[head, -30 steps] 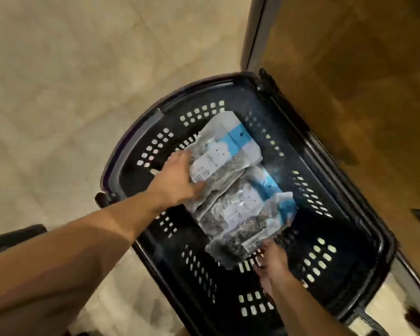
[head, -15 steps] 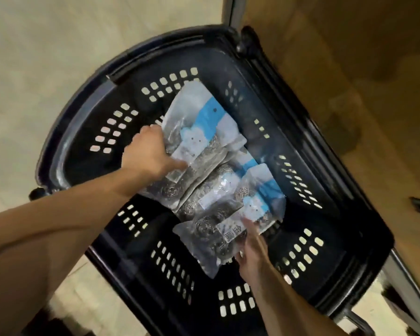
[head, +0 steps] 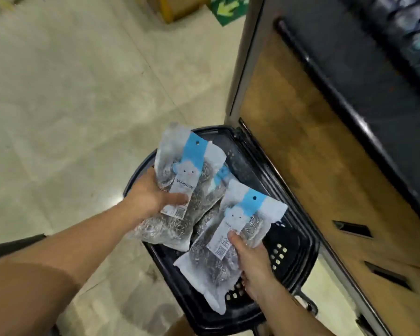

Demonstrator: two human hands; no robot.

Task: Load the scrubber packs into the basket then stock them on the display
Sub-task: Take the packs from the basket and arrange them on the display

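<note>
Two clear packs of steel scrubbers with blue-and-white labels are lifted above a black perforated basket (head: pixel 298 253) on the floor. My left hand (head: pixel 150 197) grips the left scrubber pack (head: pixel 180 190) by its side, thumb across the label. My right hand (head: pixel 250 260) holds the right scrubber pack (head: pixel 230 248) from below and the right, thumb on its label. A third scrubber pack (head: pixel 216 187) shows between them, lower, partly hidden.
A wooden display unit (head: pixel 325 166) with a grey metal frame stands right of the basket, a dark shelf edge (head: pixel 349 105) above it. Beige tiled floor (head: pixel 70 105) spreads left. A cardboard box (head: pixel 172 6) and a green floor sign (head: pixel 228 8) lie far ahead.
Both hands have lifted a pack each up out of the basket. The view has risen and tilted forward, so the basket looks smaller and the display unit shows.
</note>
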